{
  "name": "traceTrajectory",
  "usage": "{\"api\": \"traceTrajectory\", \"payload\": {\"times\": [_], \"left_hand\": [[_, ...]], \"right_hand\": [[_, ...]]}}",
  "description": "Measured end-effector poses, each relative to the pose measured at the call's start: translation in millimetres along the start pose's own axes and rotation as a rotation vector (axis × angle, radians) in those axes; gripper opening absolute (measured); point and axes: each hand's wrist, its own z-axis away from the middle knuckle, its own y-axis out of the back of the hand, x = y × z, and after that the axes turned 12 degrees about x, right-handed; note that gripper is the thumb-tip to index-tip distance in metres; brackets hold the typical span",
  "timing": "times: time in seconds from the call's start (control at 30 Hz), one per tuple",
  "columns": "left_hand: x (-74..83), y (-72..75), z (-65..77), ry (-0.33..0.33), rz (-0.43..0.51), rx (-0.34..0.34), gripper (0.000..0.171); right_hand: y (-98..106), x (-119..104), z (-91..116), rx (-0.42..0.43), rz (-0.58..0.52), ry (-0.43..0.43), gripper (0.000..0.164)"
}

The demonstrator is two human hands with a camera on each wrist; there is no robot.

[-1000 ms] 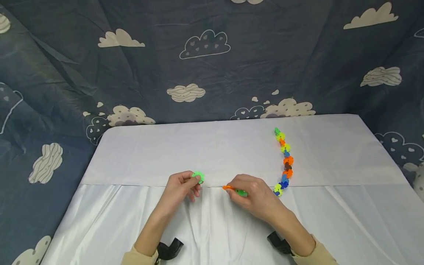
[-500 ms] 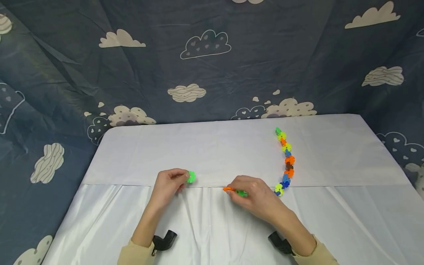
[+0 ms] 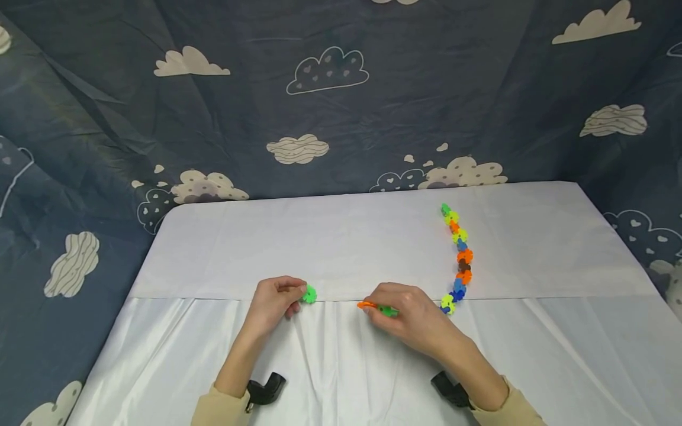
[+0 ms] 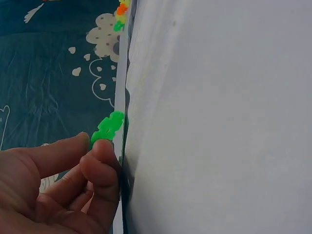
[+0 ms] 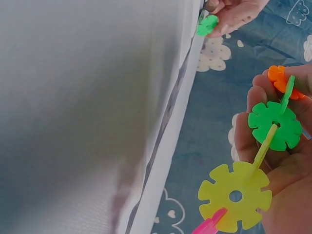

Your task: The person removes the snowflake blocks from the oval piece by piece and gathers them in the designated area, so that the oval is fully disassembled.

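Between thumb and index finger, my left hand pinches a green notched snowflake disc. A gap separates it from my right hand, which grips the near end of a chain of interlocked snowflake discs. At that end an orange disc sticks out past the fingertips. In the right wrist view, a green disc and a large yellow disc follow, with a pink piece joined below. The rest of the chain curves away over the table to a green disc at its far end.
The table is covered in white cloth with a crosswise seam. Behind it and at its sides hangs a dark blue curtain with cloud prints. A black wrist mount sits at each forearm.
My left hand has moved left with the green disc, away from the right hand, then slightly down. My right hand stays in place, holding the chain's end.
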Motion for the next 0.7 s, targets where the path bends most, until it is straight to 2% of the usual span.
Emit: {"api": "traceTrajectory", "payload": {"times": [0.13,0.27,0.37,0.53,0.6,0.7], "left_hand": [[0.3,1.0,0.1,-0.025,-0.034,0.014,0.012],[3.2,2.3,3.1,-0.118,-0.153,0.077,0.012],[7.3,0.9,7.9,-0.199,-0.198,0.095,0.011],[15.9,-9.2,20.9,-0.341,-0.17,-0.021,0.013],[18.9,-13.9,26.8,-0.411,-0.184,-0.071,0.012],[23.1,-19.4,34.8,-0.517,-0.211,-0.111,0.01]], "right_hand": [[1,-1,0,-0.01,-0.006,-0.007,0.012],[1,-1,-1,-0.009,-0.007,-0.011,0.012],[1,-1,-1,-0.005,-0.007,-0.015,0.012],[2,-2,-1,-0.026,-0.01,-0.042,0.013],[2,-3,-1,-0.038,-0.014,-0.054,0.012],[2,-4,-1,-0.052,-0.026,-0.064,0.012]]}}
